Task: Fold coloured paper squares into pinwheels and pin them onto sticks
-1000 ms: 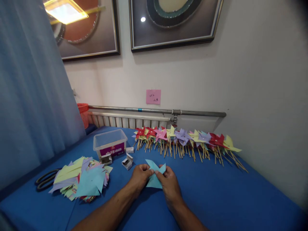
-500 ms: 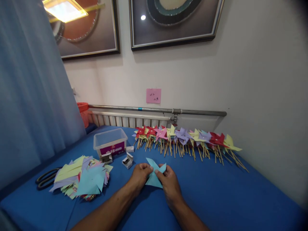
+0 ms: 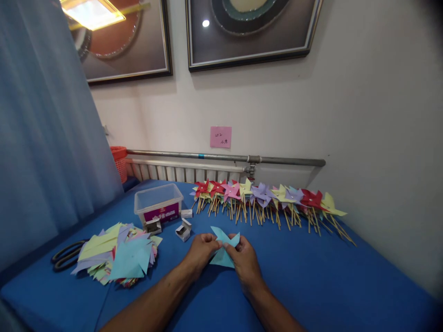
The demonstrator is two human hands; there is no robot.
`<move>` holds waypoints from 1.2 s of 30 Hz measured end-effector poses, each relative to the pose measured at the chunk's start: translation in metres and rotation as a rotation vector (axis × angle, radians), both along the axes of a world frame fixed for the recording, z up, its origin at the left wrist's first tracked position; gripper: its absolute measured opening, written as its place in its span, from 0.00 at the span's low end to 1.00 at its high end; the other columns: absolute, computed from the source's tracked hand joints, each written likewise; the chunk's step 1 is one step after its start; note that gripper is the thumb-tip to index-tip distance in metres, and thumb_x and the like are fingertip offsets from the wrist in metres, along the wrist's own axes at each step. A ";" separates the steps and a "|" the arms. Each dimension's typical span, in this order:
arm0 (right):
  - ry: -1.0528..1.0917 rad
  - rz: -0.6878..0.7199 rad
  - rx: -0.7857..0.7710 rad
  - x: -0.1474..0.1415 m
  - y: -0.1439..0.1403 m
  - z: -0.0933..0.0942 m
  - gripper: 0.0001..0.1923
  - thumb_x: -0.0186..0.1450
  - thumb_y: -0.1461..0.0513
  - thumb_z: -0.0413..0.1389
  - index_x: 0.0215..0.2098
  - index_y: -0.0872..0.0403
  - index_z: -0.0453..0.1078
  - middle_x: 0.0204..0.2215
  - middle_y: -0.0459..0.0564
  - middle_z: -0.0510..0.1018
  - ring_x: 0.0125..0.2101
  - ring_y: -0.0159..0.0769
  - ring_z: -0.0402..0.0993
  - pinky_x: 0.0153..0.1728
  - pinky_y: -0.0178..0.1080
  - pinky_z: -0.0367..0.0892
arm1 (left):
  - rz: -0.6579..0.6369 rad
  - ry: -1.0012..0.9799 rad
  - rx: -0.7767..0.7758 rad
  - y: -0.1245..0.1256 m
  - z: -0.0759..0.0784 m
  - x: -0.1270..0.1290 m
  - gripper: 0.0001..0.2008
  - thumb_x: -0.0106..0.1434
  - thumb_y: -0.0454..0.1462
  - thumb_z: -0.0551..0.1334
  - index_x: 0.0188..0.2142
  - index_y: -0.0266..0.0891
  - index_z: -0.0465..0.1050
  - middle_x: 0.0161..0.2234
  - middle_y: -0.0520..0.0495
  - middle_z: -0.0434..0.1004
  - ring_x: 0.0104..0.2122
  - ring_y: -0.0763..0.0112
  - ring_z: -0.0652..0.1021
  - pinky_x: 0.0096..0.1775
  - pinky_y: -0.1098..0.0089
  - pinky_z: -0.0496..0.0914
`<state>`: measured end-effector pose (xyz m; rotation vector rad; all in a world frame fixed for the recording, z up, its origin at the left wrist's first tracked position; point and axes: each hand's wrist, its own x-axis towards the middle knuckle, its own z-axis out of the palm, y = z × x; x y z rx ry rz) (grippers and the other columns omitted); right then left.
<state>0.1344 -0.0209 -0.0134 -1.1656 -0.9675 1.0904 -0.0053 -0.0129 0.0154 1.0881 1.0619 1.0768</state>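
Between my hands is a light blue paper pinwheel, its blades partly folded in towards the middle. My left hand pinches its left side with thumb and fingers. On the other side my right hand grips the paper, the thumb pressed near the centre. The fingertips hide the pinwheel's middle, so I cannot see whether a pin is there. Left of my hands lies a pile of cut coloured paper sheets, a light blue one on top. A small open white box stands just beyond my left hand.
Finished pinwheels on sticks lie in a row at the back of the blue-covered table. A clear plastic tub, another small box and black-handled scissors are to the left. A pipe runs along the wall.
Almost nothing differs. Both hands keep hold of the blue pinwheel, with only a slight shift of the fingers and paper.
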 end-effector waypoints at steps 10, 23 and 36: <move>-0.063 0.125 0.056 0.005 -0.005 0.009 0.22 0.51 0.54 0.67 0.42 0.52 0.72 0.24 0.43 0.78 0.25 0.38 0.74 0.27 0.37 0.68 | -0.009 -0.016 -0.018 0.001 0.003 -0.005 0.15 0.39 0.41 0.74 0.19 0.37 0.69 0.16 0.53 0.69 0.18 0.76 0.66 0.24 0.72 0.58; -0.005 0.124 0.043 0.003 -0.005 0.008 0.25 0.50 0.54 0.70 0.43 0.54 0.72 0.26 0.46 0.81 0.26 0.39 0.76 0.27 0.38 0.69 | -0.051 -0.096 -0.053 0.001 0.001 -0.005 0.15 0.39 0.39 0.74 0.22 0.35 0.72 0.18 0.51 0.73 0.19 0.74 0.69 0.26 0.71 0.62; -0.345 -0.030 0.267 0.010 -0.015 0.015 0.17 0.60 0.55 0.60 0.47 0.49 0.72 0.47 0.54 0.81 0.48 0.47 0.78 0.52 0.50 0.72 | 0.147 -0.228 -0.054 0.010 -0.003 -0.009 0.17 0.39 0.37 0.73 0.21 0.40 0.65 0.17 0.56 0.67 0.18 0.76 0.66 0.24 0.72 0.60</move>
